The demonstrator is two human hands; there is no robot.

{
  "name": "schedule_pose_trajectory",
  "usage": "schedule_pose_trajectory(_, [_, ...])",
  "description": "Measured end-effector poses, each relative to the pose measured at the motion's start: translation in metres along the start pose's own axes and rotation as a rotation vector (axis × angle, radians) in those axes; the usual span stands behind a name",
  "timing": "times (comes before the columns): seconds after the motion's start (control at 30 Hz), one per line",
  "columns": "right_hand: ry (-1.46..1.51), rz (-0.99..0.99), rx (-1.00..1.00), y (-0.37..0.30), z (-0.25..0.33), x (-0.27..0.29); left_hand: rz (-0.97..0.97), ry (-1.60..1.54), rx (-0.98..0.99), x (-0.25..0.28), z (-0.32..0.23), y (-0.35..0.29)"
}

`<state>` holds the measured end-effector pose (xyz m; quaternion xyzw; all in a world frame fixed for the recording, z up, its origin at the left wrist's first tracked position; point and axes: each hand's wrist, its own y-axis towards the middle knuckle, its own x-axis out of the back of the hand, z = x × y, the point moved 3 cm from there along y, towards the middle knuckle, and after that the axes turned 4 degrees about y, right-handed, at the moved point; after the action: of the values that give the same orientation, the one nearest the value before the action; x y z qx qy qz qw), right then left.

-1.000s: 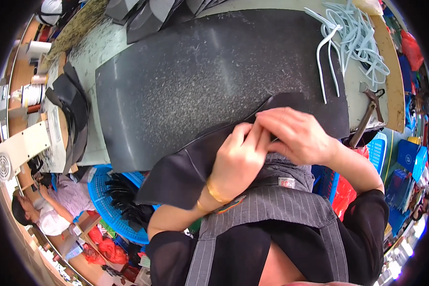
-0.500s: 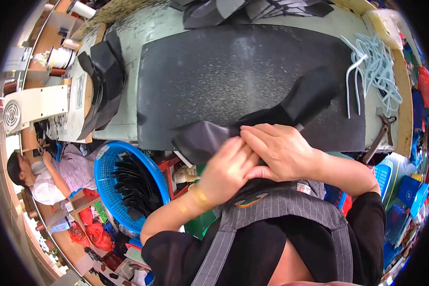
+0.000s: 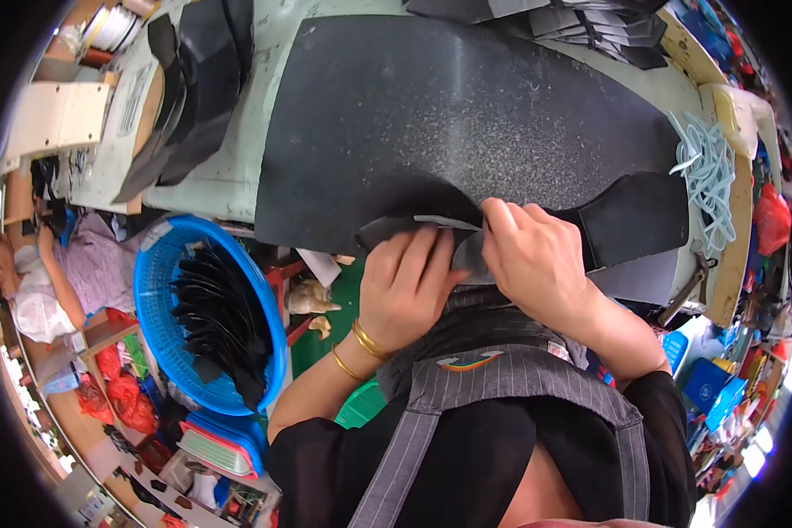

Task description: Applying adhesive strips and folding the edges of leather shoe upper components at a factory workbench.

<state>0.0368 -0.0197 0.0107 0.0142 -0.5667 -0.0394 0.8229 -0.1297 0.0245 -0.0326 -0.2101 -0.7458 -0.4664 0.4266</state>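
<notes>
Pale green desk (image 3: 224, 189), mostly under a large black mat (image 3: 370, 114). Off the near-left side, blue basket (image 3: 156, 326) with dark cut pieces (image 3: 224, 317) fanned inside. Next down, black flexible piece (image 3: 635, 220) over the mat's near edge: right end spread out, left end bunched and curled up, blurred. Main risk: slipping off the near edge, if pinched too lightly. Also possible: crooked crease, from the left end curling away; snag on the pale blue cords (image 3: 708, 180), just beside the right end, if tugged that way.

Pose: left forearm (image 3: 312, 392) angled in from lower left, right forearm (image 3: 629, 334) from lower right, elbows bent outward. Right hand (image 3: 537, 260): back up, knuckles bent, grip pinching the piece beside the fold. Left hand (image 3: 407, 286): close by, fingers bent over the near side, grip pressed together on the same piece, thumb toward the right hand. Pressure impossible to tell. Smallest: gold bangles (image 3: 367, 340), left wrist, apart from the piece.
</notes>
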Motion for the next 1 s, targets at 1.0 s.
schedule_pose_trajectory(1.0, [-0.033,-0.099,0.303,-0.005,0.018,-0.043,0.36,-0.471,-0.095,0.006,0.092,0.063])
